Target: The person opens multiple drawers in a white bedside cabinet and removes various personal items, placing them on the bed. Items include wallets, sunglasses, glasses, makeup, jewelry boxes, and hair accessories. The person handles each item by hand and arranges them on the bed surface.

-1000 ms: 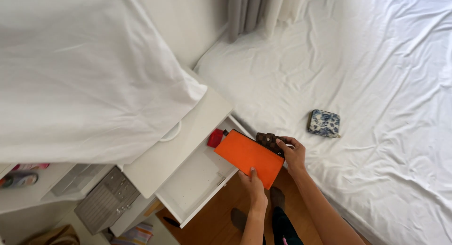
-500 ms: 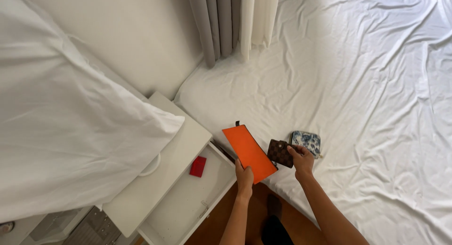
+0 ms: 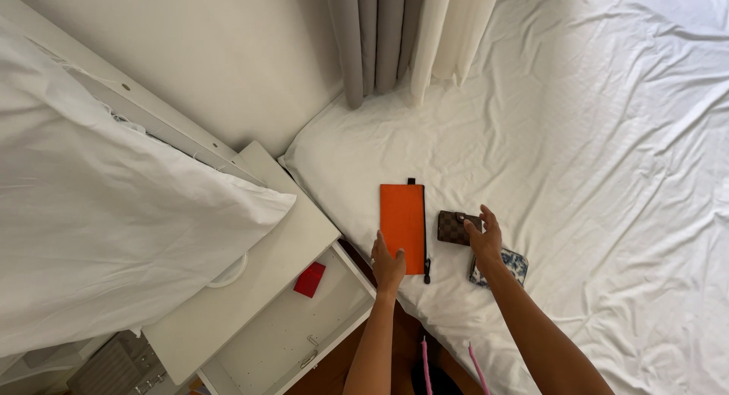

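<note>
Reading left to right across the head view:
Duvet (image 3: 114, 236): white, bunched, draped over the left end of the nightstand.
Nightstand (image 3: 250, 289): white, drawer (image 3: 281, 338) pulled open beside the bed.
Red case (image 3: 310, 279): small, lying alone in the drawer, near its back corner.
Left hand (image 3: 388, 264): open, fingers loosely spread, holding nothing; palm at the near left corner of the pouch, touching or just above it, cannot tell which.
Pouch (image 3: 402, 226): flat, orange, lying lengthwise on the sheet near the bed edge, dark tab at the far end, dark cord at the near right corner.
Brown wallet (image 3: 454, 227): checkered, lying flat just right of the pouch, apart from it.
Right hand (image 3: 486, 239): open, fingers extended, gripping nothing; fingertips at the wallet's right edge.
Blue wallet (image 3: 507, 266): floral, partly hidden under the right wrist, near the bed edge.
Sheet (image 3: 607, 175): white, creased, soft.
Doing it well, as a judgement: keeping items flat, spaced and clear of the bed edge; lifting both hands straight up to avoid dragging them.
</note>
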